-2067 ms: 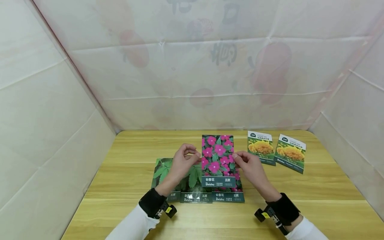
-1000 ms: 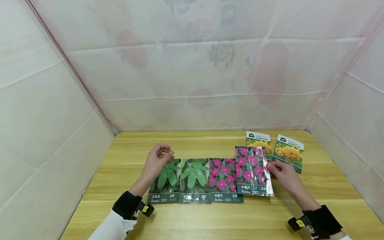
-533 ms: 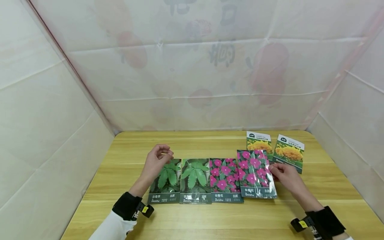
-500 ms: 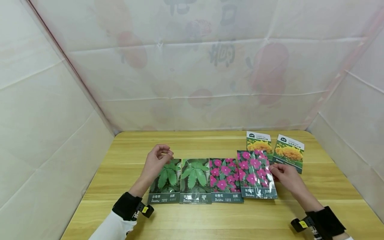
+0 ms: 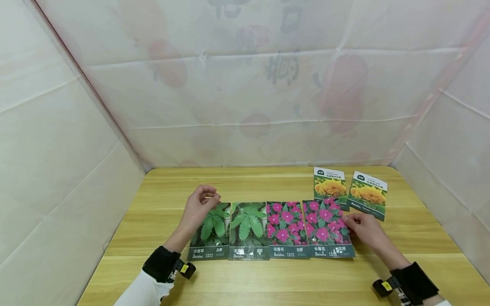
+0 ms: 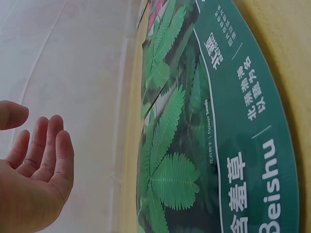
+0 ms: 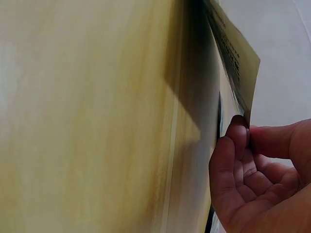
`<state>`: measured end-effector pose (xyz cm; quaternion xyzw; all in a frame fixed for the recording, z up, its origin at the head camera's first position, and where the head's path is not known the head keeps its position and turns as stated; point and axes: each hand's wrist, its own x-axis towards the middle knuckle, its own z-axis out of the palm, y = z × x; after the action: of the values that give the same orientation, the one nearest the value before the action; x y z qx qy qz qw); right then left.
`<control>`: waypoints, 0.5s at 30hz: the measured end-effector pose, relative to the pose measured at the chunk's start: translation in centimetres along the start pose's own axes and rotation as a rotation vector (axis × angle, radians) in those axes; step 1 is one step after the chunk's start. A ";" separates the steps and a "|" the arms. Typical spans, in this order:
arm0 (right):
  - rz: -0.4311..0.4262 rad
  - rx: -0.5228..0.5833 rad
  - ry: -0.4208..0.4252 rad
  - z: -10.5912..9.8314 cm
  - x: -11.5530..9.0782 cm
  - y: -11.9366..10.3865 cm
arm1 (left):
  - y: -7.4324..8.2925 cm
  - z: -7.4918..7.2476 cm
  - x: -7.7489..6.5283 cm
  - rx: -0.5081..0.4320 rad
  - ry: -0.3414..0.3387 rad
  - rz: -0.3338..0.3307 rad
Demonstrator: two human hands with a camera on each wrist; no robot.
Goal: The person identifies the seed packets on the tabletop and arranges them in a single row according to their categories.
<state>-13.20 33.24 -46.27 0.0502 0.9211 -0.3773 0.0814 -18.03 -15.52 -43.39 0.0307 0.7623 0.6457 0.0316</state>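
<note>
My right hand (image 5: 361, 228) pinches the right edge of a seed packet with pink flowers (image 5: 324, 227), at the right end of a row. In the right wrist view, thumb and fingers grip the packet's edge (image 7: 243, 73), which is tilted up off the table. My left hand (image 5: 199, 210) hovers over the leftmost green-leaf seed packet (image 5: 209, 238), holding nothing, fingers loosely bent. Between these two lie another green-leaf packet (image 5: 249, 229) and another pink-flower packet (image 5: 287, 229), side by side.
Two seed packets with yellow flowers, one left (image 5: 330, 182) and one right (image 5: 369, 193), lie at the table's back right. The held packet overlaps the left one's lower part. Pale cloth walls (image 5: 245, 106) enclose the wooden table (image 5: 245, 280).
My right hand has carried the pink-flower packet rightward from above the row, then lowered it toward the table beside the other pink one. My left hand has drawn back left.
</note>
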 end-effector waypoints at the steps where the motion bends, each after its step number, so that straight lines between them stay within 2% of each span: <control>1: -0.001 -0.010 0.002 0.0 0.0 0.0 | 0.0 0.0 0.0 0.004 -0.002 -0.002; 8: -0.046 -0.133 0.012 -0.1 -0.1 0.1 | 0.1 -0.1 0.2 0.032 0.008 0.002; 12: -0.091 -0.225 0.062 -0.7 0.1 -0.1 | 0.3 -0.1 0.3 0.033 0.005 0.005; 15: -0.124 -0.252 0.104 -1.4 0.3 -0.4 | 0.3 -0.2 0.3 0.026 0.004 0.007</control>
<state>-13.75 33.93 -45.02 0.0018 0.9655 -0.2599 0.0157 -18.33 -15.60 -43.02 0.0323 0.7707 0.6358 0.0275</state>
